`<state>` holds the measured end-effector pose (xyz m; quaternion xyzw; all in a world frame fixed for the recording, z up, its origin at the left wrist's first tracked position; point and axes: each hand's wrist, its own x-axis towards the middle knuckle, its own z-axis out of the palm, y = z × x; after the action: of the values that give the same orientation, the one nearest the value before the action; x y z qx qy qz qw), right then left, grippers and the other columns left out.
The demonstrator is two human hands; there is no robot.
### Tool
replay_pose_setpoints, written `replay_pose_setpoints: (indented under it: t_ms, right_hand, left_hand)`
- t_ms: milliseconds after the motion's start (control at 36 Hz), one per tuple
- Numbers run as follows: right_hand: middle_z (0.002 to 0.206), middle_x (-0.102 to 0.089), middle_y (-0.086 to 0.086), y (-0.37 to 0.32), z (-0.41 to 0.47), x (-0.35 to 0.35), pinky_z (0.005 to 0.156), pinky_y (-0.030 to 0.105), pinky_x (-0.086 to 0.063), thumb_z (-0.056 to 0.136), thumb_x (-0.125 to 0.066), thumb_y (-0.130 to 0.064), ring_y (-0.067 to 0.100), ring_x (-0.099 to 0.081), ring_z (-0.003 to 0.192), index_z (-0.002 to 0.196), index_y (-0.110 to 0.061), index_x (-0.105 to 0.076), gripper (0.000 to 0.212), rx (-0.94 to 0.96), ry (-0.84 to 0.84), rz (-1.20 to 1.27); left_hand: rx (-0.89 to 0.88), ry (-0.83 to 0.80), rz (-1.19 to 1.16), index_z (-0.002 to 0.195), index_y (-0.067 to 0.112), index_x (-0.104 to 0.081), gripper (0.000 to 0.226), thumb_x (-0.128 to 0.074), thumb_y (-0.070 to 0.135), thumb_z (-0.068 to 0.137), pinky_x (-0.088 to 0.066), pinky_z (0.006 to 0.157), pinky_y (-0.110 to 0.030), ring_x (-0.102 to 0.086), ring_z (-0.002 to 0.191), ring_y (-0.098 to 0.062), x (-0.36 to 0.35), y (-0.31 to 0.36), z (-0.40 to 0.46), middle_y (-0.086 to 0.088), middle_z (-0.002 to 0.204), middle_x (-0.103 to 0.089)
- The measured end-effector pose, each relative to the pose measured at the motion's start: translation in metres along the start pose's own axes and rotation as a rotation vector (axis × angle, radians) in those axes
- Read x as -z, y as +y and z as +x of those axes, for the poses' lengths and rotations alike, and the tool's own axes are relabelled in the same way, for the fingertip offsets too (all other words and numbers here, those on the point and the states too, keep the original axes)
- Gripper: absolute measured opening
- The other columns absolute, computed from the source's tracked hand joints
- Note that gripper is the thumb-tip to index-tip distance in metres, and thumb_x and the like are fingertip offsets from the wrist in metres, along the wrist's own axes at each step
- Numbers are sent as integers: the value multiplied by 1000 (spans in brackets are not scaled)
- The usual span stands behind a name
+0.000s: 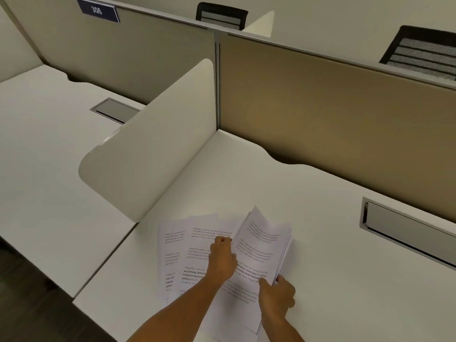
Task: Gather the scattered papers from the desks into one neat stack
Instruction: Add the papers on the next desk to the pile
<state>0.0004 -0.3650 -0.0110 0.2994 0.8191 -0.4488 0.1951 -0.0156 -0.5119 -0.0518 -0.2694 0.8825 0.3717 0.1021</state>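
Note:
Several printed white sheets lie fanned out and overlapping on the near part of the right desk. A thicker bundle of papers is lifted and tilted at their right side. My right hand grips the bundle's lower right corner. My left hand is closed on the bundle's left edge, resting over the loose sheets. Part of the loose sheets is hidden under my left forearm.
A cream divider separates this desk from the left desk. Tan back panels run behind. Grey cable hatches sit in the right desk and the left desk. Two black chairs stand beyond the panels.

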Motion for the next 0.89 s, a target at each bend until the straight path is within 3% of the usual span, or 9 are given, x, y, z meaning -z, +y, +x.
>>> replay_pose_setpoints:
  t_ms: [56, 167, 306, 444, 583, 722, 778, 833, 889]
  right_hand:
    - [132, -61, 18, -2, 4, 0, 94, 42, -46, 87, -73, -15, 39, -55, 116, 119, -8, -68, 33, -73, 8, -76]
    - [150, -42, 20, -10, 7, -1, 103, 44, -42, 92, -67, -24, 39, -43, 133, 144, -5, -46, 60, -128, -3, -194]
    - [155, -28, 20, -14, 13, -9, 106, 46, -40, 92, -67, -23, 40, -36, 135, 150, -5, -35, 69, -154, -13, -180]
    - [150, -31, 21, -12, 17, -14, 100, 48, -46, 90, -68, -20, 43, -45, 126, 149, -5, -36, 69, -170, -31, -102]
    - [155, -38, 19, -4, 18, -15, 108, 49, -42, 92, -64, -10, 39, -46, 135, 154, -4, -26, 73, -119, -67, 68]
    - [127, -62, 18, -3, 18, -9, 85, 39, -54, 91, -58, 2, 30, -62, 96, 141, -8, -41, 54, -91, -20, 217]
    - [117, -64, 17, -4, 17, -7, 77, 40, -58, 89, -57, 5, 29, -64, 88, 134, -11, -43, 49, -83, -8, 239]
    - [108, -63, 14, -9, 14, -5, 65, 33, -54, 88, -59, 6, 23, -62, 77, 127, -16, -42, 47, -63, 3, 260]
    - [104, -62, 13, -14, 11, -4, 62, 31, -51, 87, -63, 4, 20, -61, 74, 124, -20, -38, 51, -32, 7, 276]
  left_hand:
    - [17, -5, -4, 128, 8, -53, 35, -55, 6, 94, -51, 101, -35, -48, 119, -24, -3, -2, 1, -12, 135, -44]
    - [33, 1, 9, 130, 10, -52, 37, -55, 5, 93, -48, 103, -33, -45, 120, -24, -7, -5, 5, -12, 136, -42]
    - [54, -12, 23, 128, 10, -50, 34, -55, 6, 94, -45, 100, -29, -44, 119, -22, -8, -4, 8, -11, 134, -42]
    - [82, -62, -39, 128, 7, -48, 35, -55, 5, 94, -52, 96, -27, -55, 110, -22, -5, -4, 10, -12, 133, -40]
    - [104, -139, -150, 121, 9, -52, 29, -54, 4, 93, -59, 90, -36, -64, 104, -23, 0, -5, 10, -11, 121, -63]
    - [140, -127, -253, 122, 10, -52, 31, -55, 4, 92, -59, 88, -33, -65, 101, -21, 6, -4, 4, -8, 121, -66]
    - [147, -111, -293, 123, 11, -50, 33, -55, 3, 92, -60, 77, -24, -65, 93, -17, 10, -4, -1, -7, 122, -66]
    - [168, -82, -338, 127, 12, -45, 39, -56, 1, 91, -58, 64, -18, -66, 84, -12, 15, -5, -6, -6, 123, -66]
    - [196, -41, -376, 131, 12, -39, 45, -57, 0, 91, -54, 55, -13, -64, 78, -7, 22, -6, -11, -6, 123, -65]
